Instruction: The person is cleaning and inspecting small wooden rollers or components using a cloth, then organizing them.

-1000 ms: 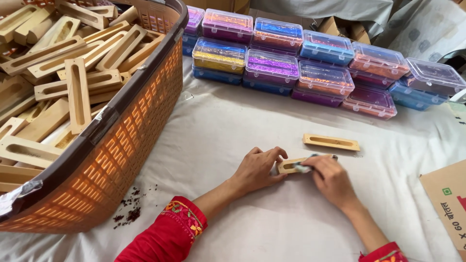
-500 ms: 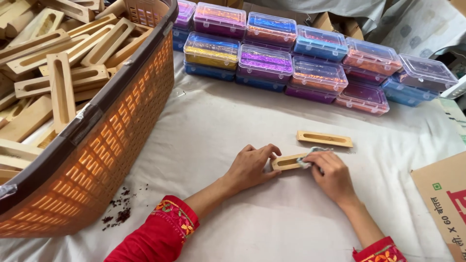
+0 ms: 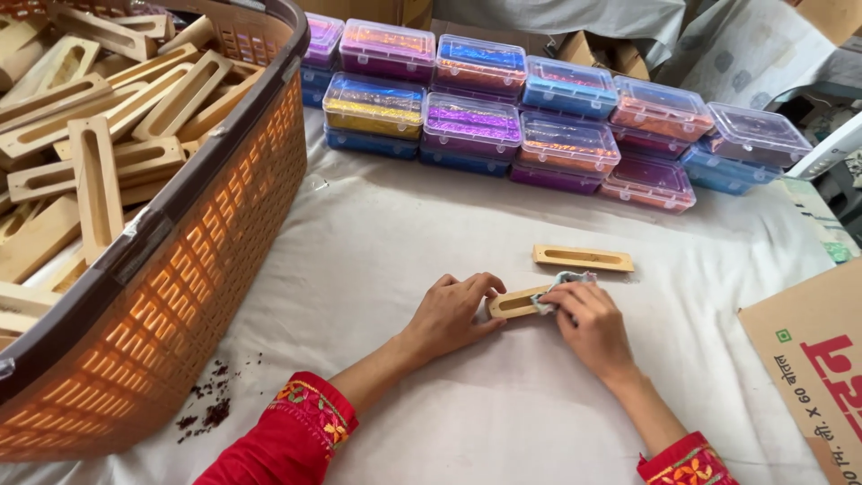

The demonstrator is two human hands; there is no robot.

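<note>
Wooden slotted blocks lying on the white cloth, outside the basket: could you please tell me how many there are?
2: one wooden block held between both hands, one wooden block lying free just beyond them. None seem hidden.

White cloth-covered table (image 3: 386, 224) w/ orange basket (image 3: 206, 269), stacked plastic boxes (image 3: 557, 126), two slotted wood pieces (image 3: 584, 259), cardboard (image 3: 808, 350), dark crumbs (image 3: 208, 409).

Pale tan wooden block (image 3: 514, 304); orange lattice basket (image 3: 197, 296) with brown rim at nine o'clock; purple, yellow, blue, pink boxes (image 3: 548, 117) at twelve; white cloth (image 3: 377, 233); red embroidered sleeves (image 3: 287, 440).

Head camera looks steeply down, close over the cloth-covered table (image 3: 377, 242)
</note>
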